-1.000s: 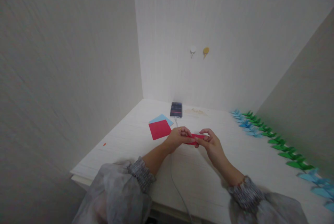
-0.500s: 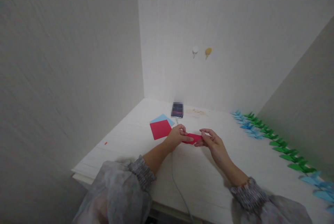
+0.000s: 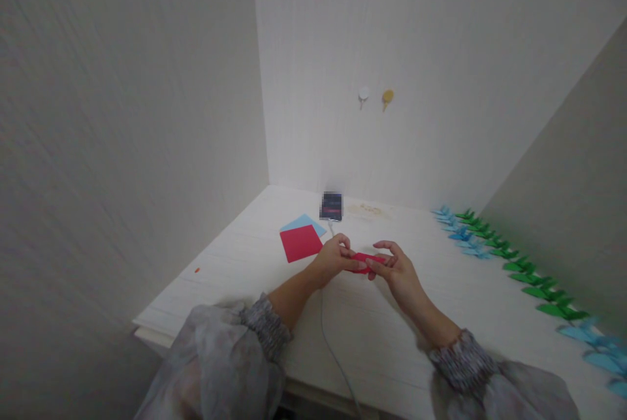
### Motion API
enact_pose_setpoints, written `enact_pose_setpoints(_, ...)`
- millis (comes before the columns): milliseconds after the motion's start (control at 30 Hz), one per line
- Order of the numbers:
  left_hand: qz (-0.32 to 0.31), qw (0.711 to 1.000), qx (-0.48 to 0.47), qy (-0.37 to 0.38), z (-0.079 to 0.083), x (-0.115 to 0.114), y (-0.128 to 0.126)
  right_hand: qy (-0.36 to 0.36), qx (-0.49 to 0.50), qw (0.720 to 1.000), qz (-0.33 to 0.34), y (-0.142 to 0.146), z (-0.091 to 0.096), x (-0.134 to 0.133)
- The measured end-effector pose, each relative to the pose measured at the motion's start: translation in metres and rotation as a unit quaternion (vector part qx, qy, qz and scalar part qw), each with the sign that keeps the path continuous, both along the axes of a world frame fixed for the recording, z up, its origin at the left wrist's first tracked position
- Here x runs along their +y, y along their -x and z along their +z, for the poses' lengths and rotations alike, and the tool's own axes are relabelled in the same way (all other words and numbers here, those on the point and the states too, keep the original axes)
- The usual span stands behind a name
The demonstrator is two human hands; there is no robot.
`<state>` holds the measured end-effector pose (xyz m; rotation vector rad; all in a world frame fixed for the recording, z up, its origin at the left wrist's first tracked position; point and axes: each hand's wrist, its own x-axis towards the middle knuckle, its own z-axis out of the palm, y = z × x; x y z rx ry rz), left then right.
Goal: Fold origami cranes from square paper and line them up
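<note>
Both hands, left hand [image 3: 333, 258] and right hand [image 3: 398, 271], pinch folded red paper [image 3: 366, 259].

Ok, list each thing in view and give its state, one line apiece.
Left hand: grip closed on one end of the folded red paper.
Right hand: pinching its other end.
Folded red paper: held above the table.
Red sheet: flat, overlapping the blue sheet.
Phone: propped up, screen lit, cable attached.
</note>
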<state>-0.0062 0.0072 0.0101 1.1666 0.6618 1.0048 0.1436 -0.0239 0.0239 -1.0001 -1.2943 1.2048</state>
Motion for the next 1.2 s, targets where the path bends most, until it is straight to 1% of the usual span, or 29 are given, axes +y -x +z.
enact_pose_setpoints(100, -0.028, 1.0, -0.003, -0.009, -0.001, 0.0, 0.0, 0.004, 0.0, 1.0, -0.018, -0.003, 0.001, 0.001)
enact_pose_setpoints(200, -0.038, 0.999, -0.006, -0.014, -0.001, 0.0, 0.0, 0.011, 0.012, 1.0, -0.024, -0.006, 0.0, 0.002)
enact_pose_setpoints(267, -0.045, 0.999, -0.005, -0.004, 0.0, 0.0, 0.001, 0.021, 0.027, 0.999, -0.025, -0.006, 0.001, 0.002)
enact_pose_setpoints(467, -0.081, 0.996, -0.008, 0.023, 0.004, -0.003, 0.002, 0.057, 0.066, 0.996, 0.004, -0.007, 0.005, 0.001)
enact_pose_setpoints(567, -0.085, 0.996, 0.015, 0.023, 0.003, -0.004, 0.001, 0.075, 0.082, 0.994, 0.024, -0.007, 0.006, 0.001)
enact_pose_setpoints(667, -0.063, 0.997, 0.045, 0.016, 0.0, -0.004, 0.0, 0.084, 0.09, 0.992, 0.039, -0.005, 0.003, 0.001)
enact_pose_setpoints(800, -0.048, 0.999, 0.02, 0.011, -0.003, -0.003, 0.0, 0.076, 0.083, 0.993, 0.038, -0.002, -0.004, 0.003)
enact_pose_setpoints(933, 0.019, 1.0, 0.007, -0.011, -0.003, 0.001, 0.0, 0.047, 0.068, 0.996, 0.012, 0.001, -0.007, 0.006)
enact_pose_setpoints(1067, 0.082, 0.996, 0.012, -0.01, -0.003, 0.003, -0.002, 0.026, 0.069, 0.997, 0.019, 0.003, -0.008, 0.008)
enact_pose_setpoints(1200, 0.099, 0.995, 0.017, -0.018, -0.003, 0.002, -0.005, 0.002, 0.081, 0.996, 0.022, 0.004, -0.011, 0.01)
